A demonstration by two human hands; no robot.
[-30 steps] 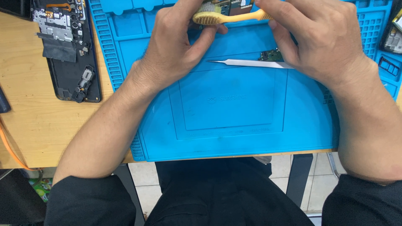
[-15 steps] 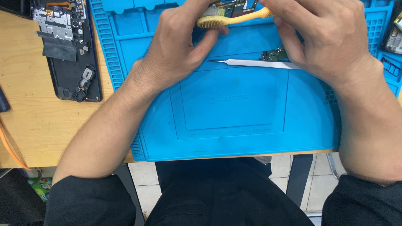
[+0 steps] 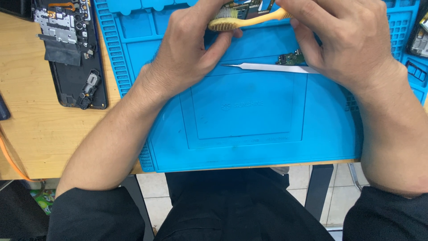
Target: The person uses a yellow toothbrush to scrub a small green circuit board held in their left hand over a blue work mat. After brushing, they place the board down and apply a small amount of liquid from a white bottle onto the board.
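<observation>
My right hand (image 3: 347,38) grips the handle of a yellow brush (image 3: 243,21), whose bristled head rests against a small circuit board (image 3: 243,8) at the top edge of the view. My left hand (image 3: 187,51) holds that board, fingers curled around it, mostly hiding it. Both hands hover over the far part of a blue silicone work mat (image 3: 249,120). Silver tweezers (image 3: 267,67) lie on the mat just below my hands, next to a small green board piece (image 3: 292,58).
An opened phone body (image 3: 73,53) with exposed parts lies on the wooden table (image 3: 40,129) to the left. More phone parts (image 3: 419,40) sit at the right edge. An orange cable (image 3: 11,160) runs along the left. My legs are below the table edge.
Both hands shifted slightly up and away, carrying the brush and the board closer to the top edge of the view. The tweezers stayed put.
</observation>
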